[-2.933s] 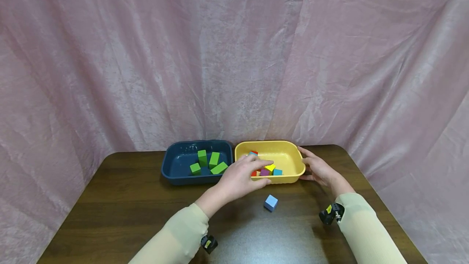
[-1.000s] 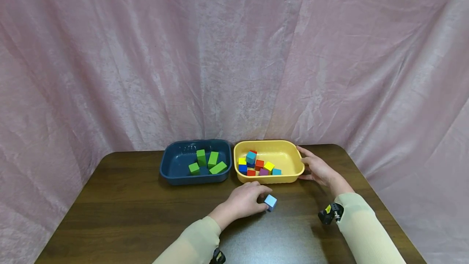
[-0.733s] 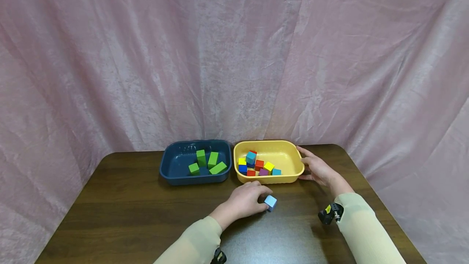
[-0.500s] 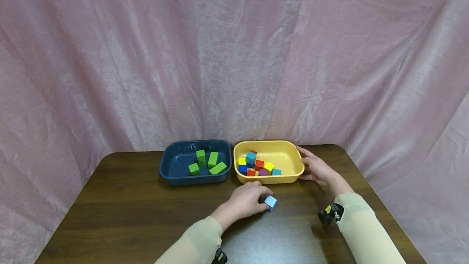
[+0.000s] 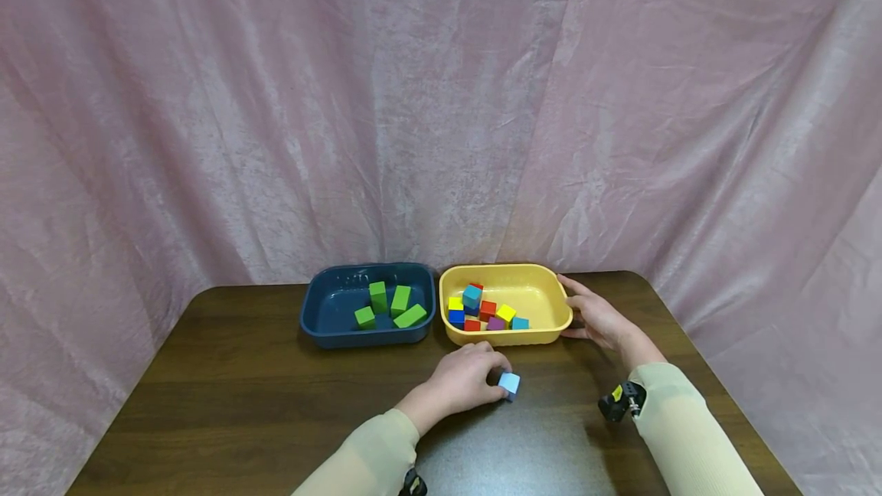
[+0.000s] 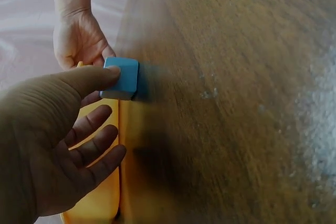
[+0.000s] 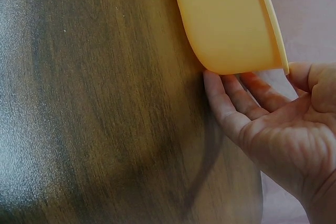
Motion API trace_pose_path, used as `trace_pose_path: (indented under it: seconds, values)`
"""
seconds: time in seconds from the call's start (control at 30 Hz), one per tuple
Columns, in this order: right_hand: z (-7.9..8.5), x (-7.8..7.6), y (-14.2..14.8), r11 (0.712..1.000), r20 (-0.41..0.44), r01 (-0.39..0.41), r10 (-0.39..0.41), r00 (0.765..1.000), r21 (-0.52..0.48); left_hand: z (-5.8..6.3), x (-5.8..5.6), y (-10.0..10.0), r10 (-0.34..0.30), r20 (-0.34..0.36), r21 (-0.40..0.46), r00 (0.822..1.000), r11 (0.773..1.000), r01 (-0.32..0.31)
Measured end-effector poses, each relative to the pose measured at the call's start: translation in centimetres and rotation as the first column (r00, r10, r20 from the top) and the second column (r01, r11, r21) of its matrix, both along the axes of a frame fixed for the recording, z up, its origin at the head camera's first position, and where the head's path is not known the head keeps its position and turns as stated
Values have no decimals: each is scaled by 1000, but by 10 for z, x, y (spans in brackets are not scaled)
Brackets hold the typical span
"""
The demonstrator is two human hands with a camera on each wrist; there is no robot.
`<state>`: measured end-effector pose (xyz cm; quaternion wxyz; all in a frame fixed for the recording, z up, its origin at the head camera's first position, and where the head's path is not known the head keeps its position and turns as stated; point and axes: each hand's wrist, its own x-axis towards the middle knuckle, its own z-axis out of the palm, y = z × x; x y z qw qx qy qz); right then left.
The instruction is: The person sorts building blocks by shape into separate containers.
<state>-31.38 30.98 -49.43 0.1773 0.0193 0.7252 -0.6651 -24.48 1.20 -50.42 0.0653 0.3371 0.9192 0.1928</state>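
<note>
My left hand point(image 5: 460, 380) pinches a light blue cube point(image 5: 509, 384) between thumb and finger, just in front of the yellow tray point(image 5: 551, 337). In the left wrist view the thumb lies across the cube point(image 6: 126, 77), and the other fingers point(image 6: 97, 145) are spread and hold nothing. My right hand point(image 5: 601, 320) rests its fingertips against the right end of the yellow tray; in the right wrist view the fingers point(image 7: 231, 103) reach along the outer wall of the tray point(image 7: 226, 24), loosely bent rather than wrapped round it.
Several coloured cubes, among them a red cube point(image 5: 488, 310) and a yellow cube point(image 5: 506, 315), lie in the yellow tray. Left of it stands a dark blue tray point(image 5: 313, 320) with several green blocks point(image 5: 378, 296). A pink curtain point(image 5: 441, 113) hangs behind the wooden table point(image 5: 241, 389).
My left hand has come from over the yellow tray down to the light blue cube. Its fingers have closed on the cube, which has turned slightly. My right hand stays at the tray.
</note>
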Motion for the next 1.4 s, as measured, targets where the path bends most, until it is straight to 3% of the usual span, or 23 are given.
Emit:
trace_pose_path:
  seconds: [0.43,0.8,1.1,1.4]
  values:
    - [0,0,2,1000,-4,2,-2,1000,11,8,7,0,-65,-48,50,997,996,68]
    - [3,0,1,1000,12,5,-6,1000,16,25,14,2,-94,-111,101,989,989,105]
    - [3,0,1,1000,9,5,-6,1000,20,42,14,0,-98,-86,139,991,984,110]
    - [2,0,0,1000,2,9,-9,1000,19,56,12,-3,-84,-198,155,977,981,116]
